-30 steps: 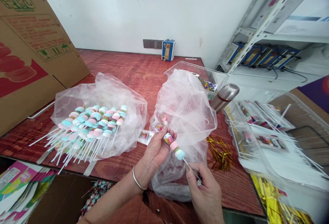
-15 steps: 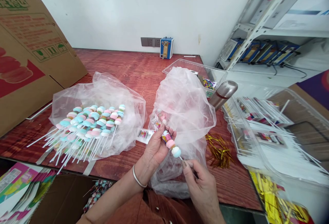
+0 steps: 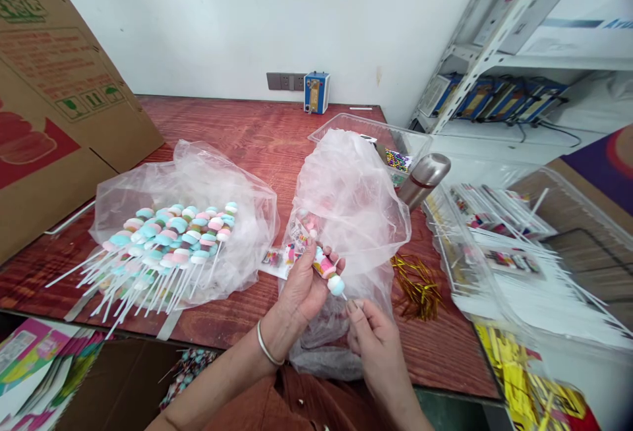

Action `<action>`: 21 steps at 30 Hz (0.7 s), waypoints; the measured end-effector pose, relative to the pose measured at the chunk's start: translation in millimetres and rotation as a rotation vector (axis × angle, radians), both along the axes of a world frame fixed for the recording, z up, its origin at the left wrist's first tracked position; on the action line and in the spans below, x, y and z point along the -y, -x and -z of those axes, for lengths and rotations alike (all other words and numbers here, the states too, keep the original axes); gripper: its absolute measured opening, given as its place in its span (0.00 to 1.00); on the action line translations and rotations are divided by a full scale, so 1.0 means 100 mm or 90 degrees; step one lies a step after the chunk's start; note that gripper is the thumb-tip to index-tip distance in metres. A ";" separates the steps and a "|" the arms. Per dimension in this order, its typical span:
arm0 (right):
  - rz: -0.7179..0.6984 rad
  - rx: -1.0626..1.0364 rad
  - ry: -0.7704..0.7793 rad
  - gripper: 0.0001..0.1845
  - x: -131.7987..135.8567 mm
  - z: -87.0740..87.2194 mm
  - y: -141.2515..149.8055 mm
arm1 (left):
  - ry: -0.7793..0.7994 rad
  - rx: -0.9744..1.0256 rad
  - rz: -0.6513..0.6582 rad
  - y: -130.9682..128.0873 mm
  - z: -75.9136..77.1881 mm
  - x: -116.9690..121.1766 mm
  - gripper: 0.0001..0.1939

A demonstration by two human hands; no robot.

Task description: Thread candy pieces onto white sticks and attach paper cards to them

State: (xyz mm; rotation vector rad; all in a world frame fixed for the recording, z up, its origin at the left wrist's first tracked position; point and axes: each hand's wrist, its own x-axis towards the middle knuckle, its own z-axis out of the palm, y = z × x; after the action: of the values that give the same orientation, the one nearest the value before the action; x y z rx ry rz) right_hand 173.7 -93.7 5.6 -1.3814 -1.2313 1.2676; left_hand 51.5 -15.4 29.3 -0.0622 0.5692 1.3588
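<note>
Between my two hands is a marshmallow skewer of pink, white and pale blue pieces. My left hand is closed round its upper part, where a printed clear wrapper shows past my fingers. The fingers partly hide where wrapper and marshmallows meet. My right hand pinches the white stick below the lowest marshmallow. Under and behind the hands lies a cloudy plastic bag with some pink pieces inside. To the left, a pile of marshmallow skewers rests on another plastic bag, sticks toward me.
A cardboard box stands at the left. At the right are gold twist ties, a steel flask and a clear tray of white sticks and printed packs. A blue device sits by the wall on the red table.
The skewer has slid up and left, deeper into my left hand, so fewer marshmallows show. My right hand has followed it a little. More printed wrapper shows beyond my left fingers.
</note>
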 end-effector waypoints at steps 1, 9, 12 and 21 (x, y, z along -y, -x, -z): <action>-0.002 -0.097 0.073 0.20 0.00 0.00 0.03 | -0.008 0.000 0.007 -0.01 0.01 0.01 0.09; 0.052 0.223 -0.201 0.14 -0.07 0.00 0.05 | -0.016 -0.007 0.051 -0.09 0.03 0.08 0.11; 0.059 0.400 -0.344 0.13 -0.07 0.00 0.00 | 0.003 -0.013 0.049 -0.08 0.03 0.08 0.12; -0.057 -0.168 0.107 0.22 -0.02 -0.07 0.03 | -0.042 0.014 0.055 -0.05 -0.01 0.05 0.15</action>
State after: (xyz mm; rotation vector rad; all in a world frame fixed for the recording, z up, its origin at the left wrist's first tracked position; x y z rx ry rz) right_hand 171.0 -91.8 13.1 -1.2375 -1.0327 1.5907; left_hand 56.3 -20.1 29.9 0.0018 0.5025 1.2906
